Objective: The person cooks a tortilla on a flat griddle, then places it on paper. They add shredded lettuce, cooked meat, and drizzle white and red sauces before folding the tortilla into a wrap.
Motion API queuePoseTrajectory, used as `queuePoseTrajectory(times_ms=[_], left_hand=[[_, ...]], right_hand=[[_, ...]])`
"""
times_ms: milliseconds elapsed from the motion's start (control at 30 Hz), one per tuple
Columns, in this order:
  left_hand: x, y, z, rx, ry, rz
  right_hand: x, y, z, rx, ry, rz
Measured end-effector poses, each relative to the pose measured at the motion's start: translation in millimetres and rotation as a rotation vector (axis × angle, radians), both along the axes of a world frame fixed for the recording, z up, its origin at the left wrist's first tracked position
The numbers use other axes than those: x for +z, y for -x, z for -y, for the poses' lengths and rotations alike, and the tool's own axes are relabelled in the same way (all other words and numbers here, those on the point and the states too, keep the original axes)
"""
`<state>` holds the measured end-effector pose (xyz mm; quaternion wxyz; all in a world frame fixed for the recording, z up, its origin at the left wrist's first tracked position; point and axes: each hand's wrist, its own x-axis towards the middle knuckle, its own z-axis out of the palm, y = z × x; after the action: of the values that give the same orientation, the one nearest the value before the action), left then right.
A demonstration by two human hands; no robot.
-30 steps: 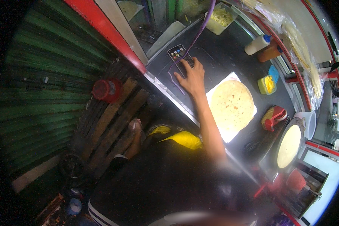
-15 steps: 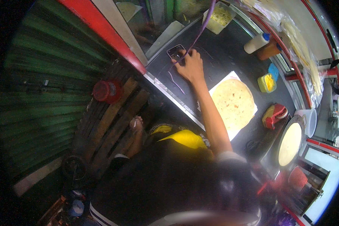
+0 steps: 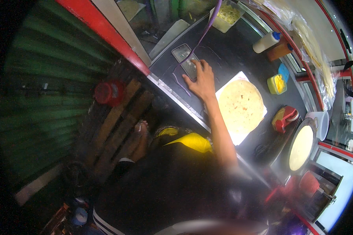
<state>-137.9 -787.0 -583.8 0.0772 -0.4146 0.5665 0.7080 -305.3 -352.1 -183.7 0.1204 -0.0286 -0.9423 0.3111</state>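
My right hand (image 3: 202,80) lies palm down over the near end of a phone (image 3: 185,58) on the dark counter (image 3: 227,51). Its fingers are spread, one fingertip at the screen and the thumb beside the near edge; nothing is gripped. A purple cord (image 3: 202,39) hangs across the phone, its end lying on the counter. Close to my right wrist, a round browned flatbread (image 3: 241,102) rests on white paper (image 3: 239,141). Low on the left hangs what looks like my left hand (image 3: 142,126), small and dark; its fingers are too unclear to read.
Beyond the phone stands a tub of pale shreds (image 3: 227,17). Two squeeze bottles (image 3: 266,42), a small tub of yellow food (image 3: 278,84) and a red-and-yellow object (image 3: 285,117) line the right. A round griddle (image 3: 302,148) holds a pale disc. A red container (image 3: 109,93) sits low left.
My right hand has drawn back toward me and slightly right, uncovering more of the phone. The phone's dark screen now looks lighter. The view has shifted a little.
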Motion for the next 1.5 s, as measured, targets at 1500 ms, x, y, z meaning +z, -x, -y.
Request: queuePoseTrajectory(times_ms=[1500], left_hand=[[5, -8, 4, 0.052, 0.085, 0.018]], right_hand=[[-17, 8, 6, -0.048, 0.026, -0.041]])
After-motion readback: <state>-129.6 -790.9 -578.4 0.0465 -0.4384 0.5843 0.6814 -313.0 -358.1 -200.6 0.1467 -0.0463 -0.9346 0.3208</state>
